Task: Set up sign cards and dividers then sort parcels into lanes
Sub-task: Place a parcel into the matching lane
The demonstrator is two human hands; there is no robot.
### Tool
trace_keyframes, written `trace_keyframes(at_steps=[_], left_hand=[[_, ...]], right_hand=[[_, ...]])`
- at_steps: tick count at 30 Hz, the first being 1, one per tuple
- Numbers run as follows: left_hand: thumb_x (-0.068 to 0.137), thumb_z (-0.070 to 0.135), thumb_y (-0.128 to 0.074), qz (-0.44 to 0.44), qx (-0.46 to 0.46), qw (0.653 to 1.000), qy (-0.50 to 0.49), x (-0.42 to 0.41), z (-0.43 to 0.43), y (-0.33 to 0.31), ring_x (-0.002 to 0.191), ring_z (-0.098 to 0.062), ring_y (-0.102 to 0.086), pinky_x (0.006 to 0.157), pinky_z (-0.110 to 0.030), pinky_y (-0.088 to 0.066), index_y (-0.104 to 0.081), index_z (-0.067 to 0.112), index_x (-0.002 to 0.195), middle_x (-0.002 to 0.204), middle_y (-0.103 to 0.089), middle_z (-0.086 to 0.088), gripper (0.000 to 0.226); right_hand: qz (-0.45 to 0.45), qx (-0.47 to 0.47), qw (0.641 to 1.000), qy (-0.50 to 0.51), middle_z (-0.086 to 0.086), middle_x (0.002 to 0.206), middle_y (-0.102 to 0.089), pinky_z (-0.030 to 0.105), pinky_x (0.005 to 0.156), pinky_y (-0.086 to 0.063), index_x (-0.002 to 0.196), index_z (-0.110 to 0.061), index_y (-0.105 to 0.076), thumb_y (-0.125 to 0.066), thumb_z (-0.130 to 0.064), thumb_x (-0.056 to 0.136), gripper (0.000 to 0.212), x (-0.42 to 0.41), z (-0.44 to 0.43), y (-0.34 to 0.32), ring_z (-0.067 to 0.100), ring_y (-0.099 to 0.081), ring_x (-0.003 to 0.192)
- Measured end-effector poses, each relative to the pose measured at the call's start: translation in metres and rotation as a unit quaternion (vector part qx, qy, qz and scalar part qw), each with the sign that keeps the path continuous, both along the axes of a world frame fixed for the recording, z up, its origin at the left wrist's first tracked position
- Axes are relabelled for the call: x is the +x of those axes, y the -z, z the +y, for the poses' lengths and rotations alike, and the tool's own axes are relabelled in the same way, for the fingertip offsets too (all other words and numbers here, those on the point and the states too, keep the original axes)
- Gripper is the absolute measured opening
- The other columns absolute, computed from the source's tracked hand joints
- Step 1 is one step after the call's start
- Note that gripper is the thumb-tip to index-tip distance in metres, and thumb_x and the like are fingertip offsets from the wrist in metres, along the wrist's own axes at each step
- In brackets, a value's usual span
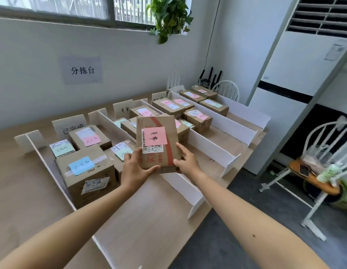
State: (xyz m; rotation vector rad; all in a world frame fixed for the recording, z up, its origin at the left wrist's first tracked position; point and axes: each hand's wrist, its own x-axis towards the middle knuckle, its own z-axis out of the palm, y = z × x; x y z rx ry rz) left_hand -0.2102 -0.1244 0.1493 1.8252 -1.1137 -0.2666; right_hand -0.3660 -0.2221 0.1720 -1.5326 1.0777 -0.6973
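Both my hands grip the flat brown cardboard parcel [159, 144] by its near corners: left hand [135, 167] with the thumb across the face, right hand [187, 162] curled round the right edge. The parcel hangs above the pale wooden surface [149, 220], roughly over the long white foam-board divider [188, 189]. Its pink sticky note [154, 136] seems to match the white sign card [123, 109] at the far end of the second lane from the left. I should carry it slightly right, clear that divider's top edge, and lay it flat, note up, in the lane's bare near stretch before the brown boxes [183, 133]. Then I should release gently so the thin walls stay upright.
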Motion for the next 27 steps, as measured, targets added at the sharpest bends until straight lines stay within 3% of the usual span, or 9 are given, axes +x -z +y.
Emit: trace_keyframes(at_steps=[6,12,17,22,27], left_hand=[[0.064,0.036,-0.085,0.003,0.024,0.999,0.041,0.003,-0.031,0.010,0.107,-0.022,-0.050,0.092,-0.028,-0.041,-0.044,0.020,0.137,0.106,-0.038,0.000,0.085],[0.065,0.034,-0.085,0.021,0.024,0.998,0.056,-0.004,-0.051,0.015,0.110,-0.020,-0.049,0.095,-0.025,-0.038,-0.045,0.019,0.138,0.111,-0.043,-0.004,0.085],[0.066,0.034,-0.084,0.023,0.033,0.998,0.055,-0.014,-0.065,0.018,0.112,-0.021,-0.049,0.096,-0.028,-0.041,-0.043,0.020,0.138,0.115,-0.045,-0.008,0.084],[0.068,0.032,-0.083,0.017,0.036,0.998,0.047,-0.028,-0.085,0.017,0.108,-0.012,-0.042,0.093,-0.024,-0.039,-0.044,0.019,0.138,0.120,-0.046,-0.010,0.081],[0.065,0.035,-0.084,0.025,0.041,0.997,0.055,-0.044,-0.114,0.024,0.111,-0.021,-0.051,0.092,-0.034,-0.050,-0.045,0.020,0.136,0.114,-0.043,-0.002,0.082]], right_hand=[[0.006,0.026,0.999,0.021,0.006,0.136,-0.051,0.045,0.097,-0.051,0.146,-0.026,-0.037,-0.053,0.001,0.087,0.067,-0.007,-0.028,0.005,0.023,-0.052,0.122],[0.010,0.045,0.999,0.025,0.001,0.137,-0.052,0.039,0.088,-0.056,0.145,-0.031,-0.037,-0.052,0.000,0.087,0.067,-0.017,-0.052,0.014,0.022,-0.052,0.120],[0.011,0.050,0.998,0.021,0.001,0.139,-0.050,0.042,0.093,-0.054,0.146,-0.031,-0.036,-0.052,-0.001,0.089,0.066,-0.027,-0.069,0.020,0.021,-0.051,0.123],[0.013,0.048,0.999,0.006,0.001,0.139,-0.050,0.041,0.093,-0.054,0.146,-0.032,-0.035,-0.051,-0.003,0.090,0.065,-0.038,-0.092,0.023,0.021,-0.051,0.123],[0.019,0.064,0.998,-0.013,0.003,0.137,-0.051,0.033,0.078,-0.057,0.147,-0.032,-0.033,-0.051,-0.004,0.091,0.064,-0.060,-0.121,0.023,0.023,-0.053,0.119]])
